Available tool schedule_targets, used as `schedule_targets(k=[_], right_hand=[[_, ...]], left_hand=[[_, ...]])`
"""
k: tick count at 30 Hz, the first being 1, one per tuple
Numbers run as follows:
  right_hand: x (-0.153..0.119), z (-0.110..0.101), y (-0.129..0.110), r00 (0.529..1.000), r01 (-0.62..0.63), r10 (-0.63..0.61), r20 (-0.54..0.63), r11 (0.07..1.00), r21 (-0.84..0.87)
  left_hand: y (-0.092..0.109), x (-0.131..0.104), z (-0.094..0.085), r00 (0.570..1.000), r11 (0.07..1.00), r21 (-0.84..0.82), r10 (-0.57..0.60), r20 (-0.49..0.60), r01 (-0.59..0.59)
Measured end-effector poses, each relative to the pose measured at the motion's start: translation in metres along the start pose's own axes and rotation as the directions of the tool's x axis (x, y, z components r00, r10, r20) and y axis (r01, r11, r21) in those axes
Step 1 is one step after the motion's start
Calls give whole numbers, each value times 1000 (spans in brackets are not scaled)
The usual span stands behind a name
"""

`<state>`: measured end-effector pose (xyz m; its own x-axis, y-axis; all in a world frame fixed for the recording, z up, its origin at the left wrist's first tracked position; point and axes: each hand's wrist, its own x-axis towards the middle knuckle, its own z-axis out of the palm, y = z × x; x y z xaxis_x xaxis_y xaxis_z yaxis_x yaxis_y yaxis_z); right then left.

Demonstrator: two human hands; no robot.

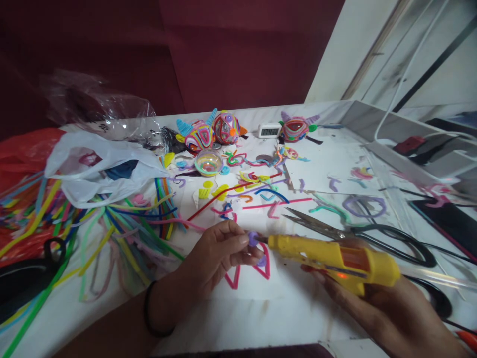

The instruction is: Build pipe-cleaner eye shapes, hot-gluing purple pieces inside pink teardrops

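Observation:
Between the thumb and fingers of my left hand (219,251) is a small purple pipe-cleaner coil (253,238). My right hand (387,311) is wrapped round a yellow hot glue gun (331,256), whose orange light glows. Its dark nozzle points left and meets the purple coil, or nearly so; I cannot tell if they touch. Below my left fingers lie bent pink pipe cleaners (233,283) on white paper, beside another purple piece (263,260). Black-handled scissors (335,231) lie open just behind the glue gun.
Bundles of coloured pipe cleaners (130,243) and a white plastic bag (100,166) fill the left side. Several decorated balls (199,136), a clear dome (208,162) and a digital timer (270,130) stand at the back. A phone (443,228) and cables lie at right.

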<state>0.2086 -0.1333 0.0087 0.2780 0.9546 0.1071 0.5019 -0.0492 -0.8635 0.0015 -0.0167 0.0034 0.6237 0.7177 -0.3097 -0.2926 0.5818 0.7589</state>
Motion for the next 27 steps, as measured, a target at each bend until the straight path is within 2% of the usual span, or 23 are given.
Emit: schedule_targets(k=[4, 9, 13, 18, 27], right_hand=[[-1, -3, -2, 996, 2, -8, 92, 998, 65], [-2, -4, -3, 991, 18, -27, 131, 997, 71], [-1, -3, -3, 992, 20, -27, 123, 998, 56], [-2, -6, 1, 990, 95, -91, 104, 995, -33], [-3, -3, 12, 980, 173, -171, 103, 985, -13]], left_hand=[[0, -1, 0, 1000, 1000, 31, 2, 11, -2], [-1, -1, 1, 1000, 1000, 29, -2, 3, 1], [-1, -1, 1, 1000, 1000, 25, 3, 0, -3], [-1, 0, 1, 1000, 1000, 17, 5, 5, -6], [-3, 2, -3, 998, 1000, -14, 17, 56, -16]])
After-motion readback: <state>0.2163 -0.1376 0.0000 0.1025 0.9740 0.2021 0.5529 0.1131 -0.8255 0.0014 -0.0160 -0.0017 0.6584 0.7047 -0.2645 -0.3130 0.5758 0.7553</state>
